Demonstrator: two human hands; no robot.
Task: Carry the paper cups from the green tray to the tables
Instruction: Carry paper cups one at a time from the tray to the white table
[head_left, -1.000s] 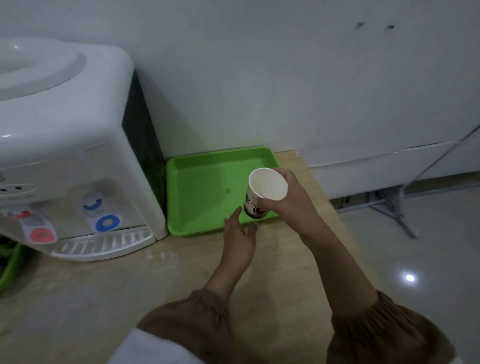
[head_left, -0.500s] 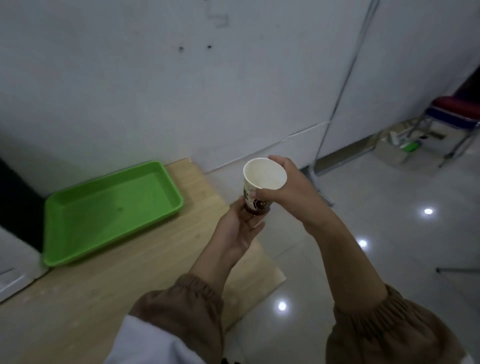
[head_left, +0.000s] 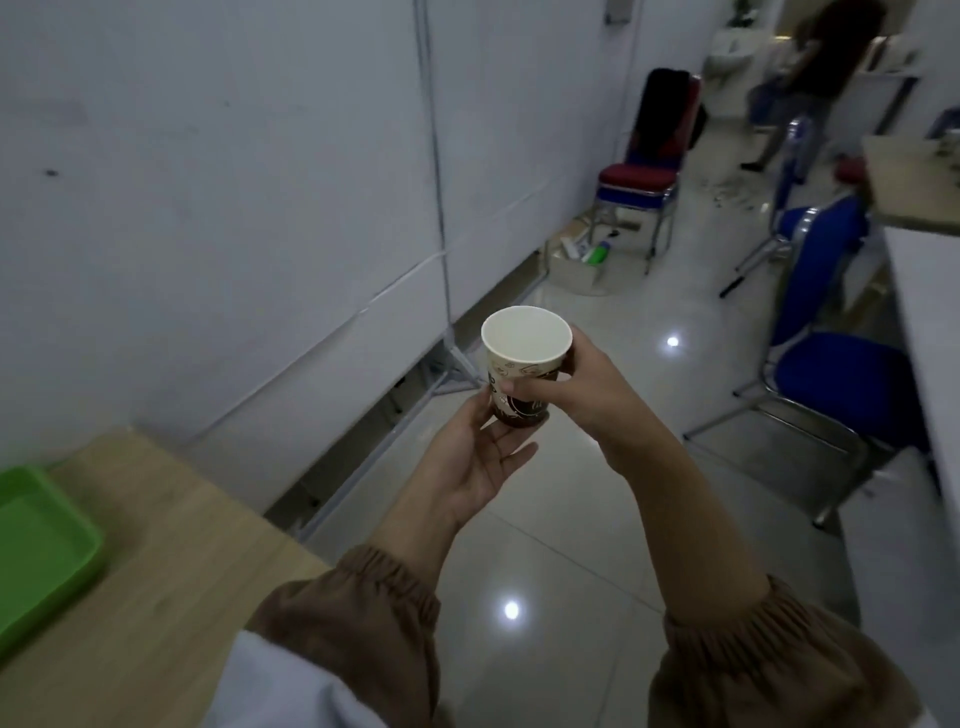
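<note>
A white paper cup (head_left: 524, 364) with a brown printed base is held upright in mid-air over the tiled floor. My right hand (head_left: 582, 389) grips its side, thumb across the front and fingers behind. My left hand (head_left: 480, 457) cradles the cup's bottom from below, palm up, its fingers fairly straight. The green tray (head_left: 41, 540) lies at the far left on a wooden table (head_left: 166, 545); the part of it in view holds nothing.
A white wall (head_left: 260, 208) runs along the left. Ahead stand a red-and-blue chair (head_left: 641, 176), a cardboard box (head_left: 576, 265) on the floor and a blue chair (head_left: 841, 364). A wooden table (head_left: 914, 182) is at the far right. A person stands far back.
The view has swung right, away from the tray and water dispenser toward the room. The cup went along in my right hand, and my left hand came up under its base.
</note>
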